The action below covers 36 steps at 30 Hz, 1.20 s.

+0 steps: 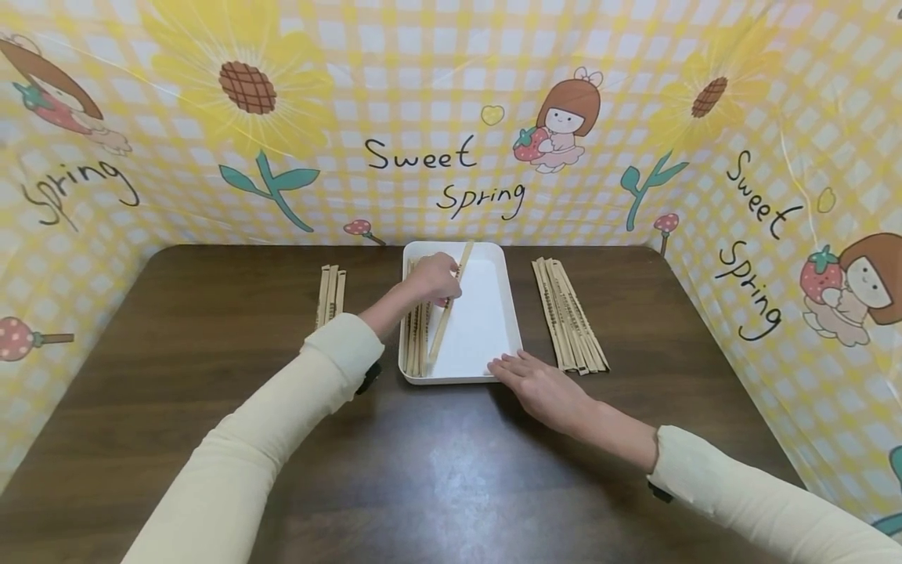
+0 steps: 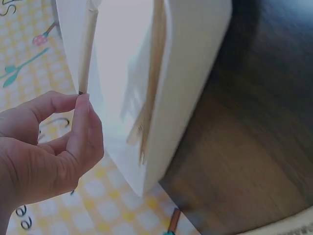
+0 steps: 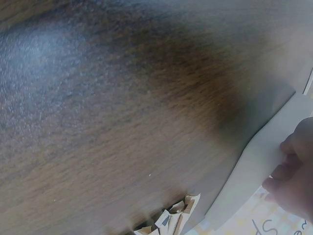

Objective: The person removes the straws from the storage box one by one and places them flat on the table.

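My left hand [image 1: 435, 280] pinches a long, slim paper-wrapped stick [image 1: 451, 313] between thumb and fingertips. In the head view this stick slants over the white tray [image 1: 486, 313], just right of a row of similar wrapped sticks [image 1: 416, 345] along the tray's left side. The left wrist view shows the pinched stick [image 2: 87, 54] rising from the fingertips. At the tray's near right corner, my right hand [image 1: 546, 392] rests with its fingers extended onto the rim. The right wrist view catches part of that hand [image 3: 296, 171] against the tray's outer wall [image 3: 254, 164].
Several wrapped sticks [image 1: 569, 317] lie fanned on the dark wooden table [image 1: 437, 478] to the right of the tray. A smaller group of wrapped sticks [image 1: 331, 294] lies to its left, partly behind my left sleeve [image 1: 282, 415]. A yellow checked cloth [image 1: 423, 94] stands around the table.
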Available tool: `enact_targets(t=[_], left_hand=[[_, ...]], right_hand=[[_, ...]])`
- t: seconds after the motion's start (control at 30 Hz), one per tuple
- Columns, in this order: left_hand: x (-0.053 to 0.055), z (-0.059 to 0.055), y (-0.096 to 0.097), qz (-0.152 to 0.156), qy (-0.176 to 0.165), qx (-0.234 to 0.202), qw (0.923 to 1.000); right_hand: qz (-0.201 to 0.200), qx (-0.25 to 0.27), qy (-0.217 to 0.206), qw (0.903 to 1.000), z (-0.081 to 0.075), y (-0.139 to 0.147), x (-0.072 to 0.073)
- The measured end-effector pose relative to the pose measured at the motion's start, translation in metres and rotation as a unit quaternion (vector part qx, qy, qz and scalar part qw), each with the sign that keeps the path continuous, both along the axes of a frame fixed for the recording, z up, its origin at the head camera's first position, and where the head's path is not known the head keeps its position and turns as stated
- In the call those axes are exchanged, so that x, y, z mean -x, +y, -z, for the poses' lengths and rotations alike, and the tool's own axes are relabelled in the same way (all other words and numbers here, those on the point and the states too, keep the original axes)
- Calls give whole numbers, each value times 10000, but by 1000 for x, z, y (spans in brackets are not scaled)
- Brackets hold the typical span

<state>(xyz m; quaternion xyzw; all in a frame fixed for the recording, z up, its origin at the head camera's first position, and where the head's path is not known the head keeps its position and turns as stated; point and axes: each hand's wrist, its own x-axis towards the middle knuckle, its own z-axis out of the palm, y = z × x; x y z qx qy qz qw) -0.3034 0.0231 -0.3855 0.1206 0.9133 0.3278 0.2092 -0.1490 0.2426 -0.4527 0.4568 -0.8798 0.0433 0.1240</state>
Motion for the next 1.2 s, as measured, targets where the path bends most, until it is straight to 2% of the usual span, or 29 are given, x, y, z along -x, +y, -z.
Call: enact_targets(t=[0.13,0.23,0.47,0.73,1.03,1.2], left_hand=[[1,-3,-20,-234,-316,-542,9978],[2,-5,-36,-453,-617,-957,9925],[3,-13,-74,-851,-1012,-1387,9815],[-3,-7,-116,-1166,-1118,-1234,9791],[-12,9,-162,-1221,-905,-896,9843],[-16,19,-181,-1255,-949,-913,9833]], right_hand=[[49,-29,-65,10000,1,0,-1],[71,-34,-129,9999,1,0,-2],[47,49,-89,9999,2,0,-2],[45,13,-34,10000,1,0,-2],[-19,98,7,10000,2,-1,-1],[-39,110,89,9999,2,-1,0]])
